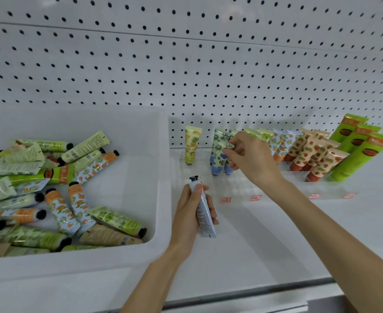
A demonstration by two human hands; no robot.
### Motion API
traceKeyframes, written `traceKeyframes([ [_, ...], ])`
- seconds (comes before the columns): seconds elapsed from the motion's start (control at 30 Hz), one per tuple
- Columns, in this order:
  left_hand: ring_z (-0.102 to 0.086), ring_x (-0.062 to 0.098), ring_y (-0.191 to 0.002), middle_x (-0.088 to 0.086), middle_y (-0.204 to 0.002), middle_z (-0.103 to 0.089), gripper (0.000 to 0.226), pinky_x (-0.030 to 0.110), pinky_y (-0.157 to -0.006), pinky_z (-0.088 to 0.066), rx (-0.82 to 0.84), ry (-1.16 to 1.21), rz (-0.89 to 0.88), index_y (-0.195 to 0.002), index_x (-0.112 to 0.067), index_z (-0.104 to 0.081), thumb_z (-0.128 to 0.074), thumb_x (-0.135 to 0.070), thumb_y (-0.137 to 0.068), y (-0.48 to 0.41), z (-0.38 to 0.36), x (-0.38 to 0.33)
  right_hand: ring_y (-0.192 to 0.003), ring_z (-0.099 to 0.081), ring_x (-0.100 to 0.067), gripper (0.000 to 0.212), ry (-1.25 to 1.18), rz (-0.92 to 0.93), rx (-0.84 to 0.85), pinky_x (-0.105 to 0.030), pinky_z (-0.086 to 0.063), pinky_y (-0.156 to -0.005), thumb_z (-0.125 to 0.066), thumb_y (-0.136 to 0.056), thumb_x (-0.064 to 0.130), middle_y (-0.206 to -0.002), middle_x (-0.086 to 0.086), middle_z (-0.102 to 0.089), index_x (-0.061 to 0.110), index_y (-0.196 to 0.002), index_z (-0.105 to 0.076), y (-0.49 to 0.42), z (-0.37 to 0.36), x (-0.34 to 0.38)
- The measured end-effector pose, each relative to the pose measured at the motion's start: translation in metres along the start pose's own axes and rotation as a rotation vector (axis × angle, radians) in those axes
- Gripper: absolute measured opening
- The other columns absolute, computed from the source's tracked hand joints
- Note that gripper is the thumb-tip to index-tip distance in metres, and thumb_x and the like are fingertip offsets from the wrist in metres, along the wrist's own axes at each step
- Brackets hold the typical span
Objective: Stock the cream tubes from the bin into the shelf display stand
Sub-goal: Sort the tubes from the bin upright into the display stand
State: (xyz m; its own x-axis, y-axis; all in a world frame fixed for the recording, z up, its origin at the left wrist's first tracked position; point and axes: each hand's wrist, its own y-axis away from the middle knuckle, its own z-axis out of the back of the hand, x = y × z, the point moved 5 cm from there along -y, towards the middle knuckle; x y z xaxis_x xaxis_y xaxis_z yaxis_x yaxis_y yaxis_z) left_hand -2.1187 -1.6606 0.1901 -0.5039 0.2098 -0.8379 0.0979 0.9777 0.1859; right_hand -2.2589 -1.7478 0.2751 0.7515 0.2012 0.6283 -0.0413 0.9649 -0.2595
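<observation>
Blue-flowered tube [218,158] pinched (right hand [251,159]).

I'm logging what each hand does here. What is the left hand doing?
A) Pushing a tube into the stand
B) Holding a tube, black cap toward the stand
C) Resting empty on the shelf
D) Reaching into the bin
B: the left hand grips a cream tube above the shelf, its black cap pointing toward the display stand.
</observation>
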Motion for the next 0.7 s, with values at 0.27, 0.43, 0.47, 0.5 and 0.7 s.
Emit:
traceKeyframes([
  [0.27, -0.051, 0.014, -0.051, 0.004, -0.063, -0.051, 0.022, 0.028, -0.049, -0.047, 0.006, -0.029, -0.004, -0.097, -0.008, -0.055, -0.049, -0.028, -0.091, -0.0002, -0.0007, -0.0007, -0.059, -0.066, -0.016, 0.014, 0.028, 0.040, 0.003, -0.042, -0.057, -0.069, -0.065, -0.088, 0.014, -0.068, -0.008, -0.066, 0.006, -0.097, -0.059, -0.0018, 0.0005, 0.0021],
  [0.43, -0.051, 0.015, -0.052, 0.004, -0.063, -0.052, 0.019, 0.028, -0.049, -0.047, 0.009, -0.042, -0.025, -0.098, -0.007, -0.056, -0.046, -0.024, -0.095, -0.0002, -0.0005, -0.0021, -0.063, -0.066, -0.025, 0.015, 0.049, 0.054, 0.010, -0.045, -0.055, -0.070, -0.066, -0.088, 0.015, -0.069, -0.013, -0.067, 0.005, -0.097, -0.061, -0.0033, -0.0015, 0.0028],
  [0.47, -0.051, 0.015, -0.052, 0.004, -0.063, -0.052, 0.019, 0.028, -0.050, -0.047, 0.008, -0.045, -0.029, -0.098, -0.007, -0.056, -0.046, -0.024, -0.096, -0.0002, -0.0005, -0.0025, -0.063, -0.066, -0.025, 0.016, 0.054, 0.056, 0.010, -0.045, -0.055, -0.070, -0.066, -0.088, 0.015, -0.069, -0.013, -0.067, 0.005, -0.098, -0.061, -0.0032, -0.0019, 0.0030],
  [0.5, -0.051, 0.015, -0.052, 0.004, -0.063, -0.052, 0.020, 0.027, -0.050, -0.047, 0.008, -0.047, -0.032, -0.099, -0.007, -0.056, -0.046, -0.024, -0.096, 0.0000, -0.0004, -0.0028, -0.063, -0.066, -0.024, 0.016, 0.057, 0.058, 0.010, -0.045, -0.055, -0.070, -0.066, -0.088, 0.015, -0.069, -0.013, -0.067, 0.005, -0.098, -0.061, -0.0031, -0.0018, 0.0033],
  [0.7, -0.053, 0.014, -0.056, 0.004, -0.067, -0.054, 0.034, 0.027, -0.053, -0.048, 0.027, -0.039, -0.026, -0.103, -0.007, -0.061, -0.050, -0.034, -0.084, 0.0002, -0.0012, -0.0034, -0.061, -0.067, -0.021, 0.017, 0.040, 0.049, 0.019, -0.044, -0.056, -0.069, -0.065, -0.089, 0.016, -0.071, -0.011, -0.067, 0.007, -0.103, -0.061, -0.0021, 0.0025, 0.0051],
])
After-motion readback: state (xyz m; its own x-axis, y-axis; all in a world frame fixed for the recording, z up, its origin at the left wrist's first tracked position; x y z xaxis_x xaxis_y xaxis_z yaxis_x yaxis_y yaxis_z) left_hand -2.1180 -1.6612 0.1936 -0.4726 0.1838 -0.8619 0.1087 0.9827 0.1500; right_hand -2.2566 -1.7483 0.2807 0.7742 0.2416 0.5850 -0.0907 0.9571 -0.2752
